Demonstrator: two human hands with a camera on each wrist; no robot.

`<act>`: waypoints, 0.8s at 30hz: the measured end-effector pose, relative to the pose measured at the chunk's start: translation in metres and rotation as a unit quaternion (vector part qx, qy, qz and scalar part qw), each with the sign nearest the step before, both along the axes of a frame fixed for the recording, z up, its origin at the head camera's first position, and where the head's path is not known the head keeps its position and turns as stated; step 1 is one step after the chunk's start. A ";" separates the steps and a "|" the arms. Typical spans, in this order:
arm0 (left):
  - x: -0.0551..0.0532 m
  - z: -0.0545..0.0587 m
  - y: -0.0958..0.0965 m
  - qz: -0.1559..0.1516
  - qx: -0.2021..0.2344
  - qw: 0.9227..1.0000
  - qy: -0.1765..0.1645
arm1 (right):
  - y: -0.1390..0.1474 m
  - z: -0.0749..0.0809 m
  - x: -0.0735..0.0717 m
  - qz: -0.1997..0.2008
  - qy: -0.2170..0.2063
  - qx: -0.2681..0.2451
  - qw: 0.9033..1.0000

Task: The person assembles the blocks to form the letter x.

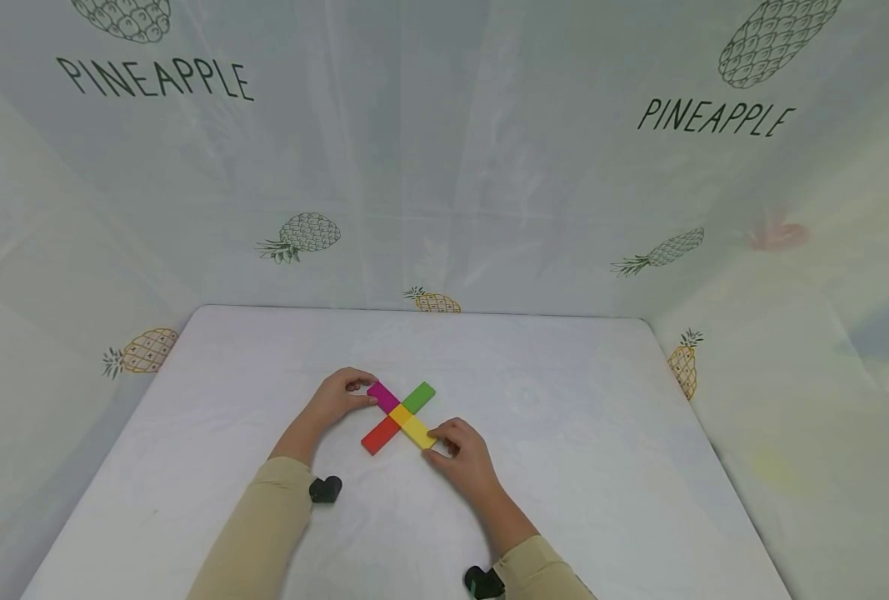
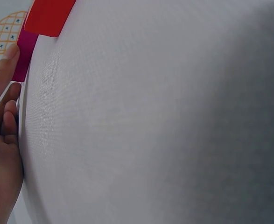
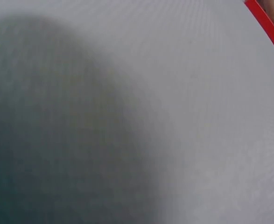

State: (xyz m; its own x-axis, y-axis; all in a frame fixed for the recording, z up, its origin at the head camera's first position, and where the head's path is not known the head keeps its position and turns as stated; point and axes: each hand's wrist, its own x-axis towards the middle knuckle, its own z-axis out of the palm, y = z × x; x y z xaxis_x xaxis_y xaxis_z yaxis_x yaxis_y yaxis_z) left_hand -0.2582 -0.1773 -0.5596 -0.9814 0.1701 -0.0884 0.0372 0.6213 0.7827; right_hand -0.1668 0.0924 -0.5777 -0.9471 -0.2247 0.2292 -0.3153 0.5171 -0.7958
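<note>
Flat coloured blocks form an X on the white table in the head view. My left hand (image 1: 337,397) pinches the outer end of the purple block (image 1: 385,397) between thumb and finger. At the opposite arm, my right hand (image 1: 462,454) pinches the outer end of the yellow block (image 1: 418,432). A darker yellow square (image 1: 401,414) lies at the crossing. The green block (image 1: 419,397) points to the far right, the red block (image 1: 380,436) to the near left. In the left wrist view, the thumb (image 2: 10,58) lies against the purple block (image 2: 27,53).
The white table (image 1: 579,433) has rounded far corners. Behind it hangs a pale curtain (image 1: 444,150) printed with pineapples. A dark heart-shaped piece (image 1: 326,490) sits at the left wrist, and another dark piece (image 1: 483,582) at the right cuff.
</note>
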 end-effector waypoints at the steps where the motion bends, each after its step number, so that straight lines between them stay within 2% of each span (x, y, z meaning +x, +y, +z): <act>1: 0.000 0.000 0.000 -0.001 0.000 1.000 0.001 | 0.000 0.000 0.000 0.000 0.000 0.000 1.000; 24: 0.000 0.000 -0.001 0.002 0.000 1.000 -0.006 | 0.001 0.000 0.000 0.006 0.005 -0.006 1.000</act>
State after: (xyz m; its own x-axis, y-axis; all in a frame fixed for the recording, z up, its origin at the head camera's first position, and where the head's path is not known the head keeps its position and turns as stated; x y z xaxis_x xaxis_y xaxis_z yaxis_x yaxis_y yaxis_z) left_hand -0.2581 -0.1778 -0.5600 -0.9809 0.1664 -0.1008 0.0248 0.6211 0.7833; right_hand -0.1665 0.0934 -0.5776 -0.9417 -0.2335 0.2422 -0.3302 0.5038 -0.7982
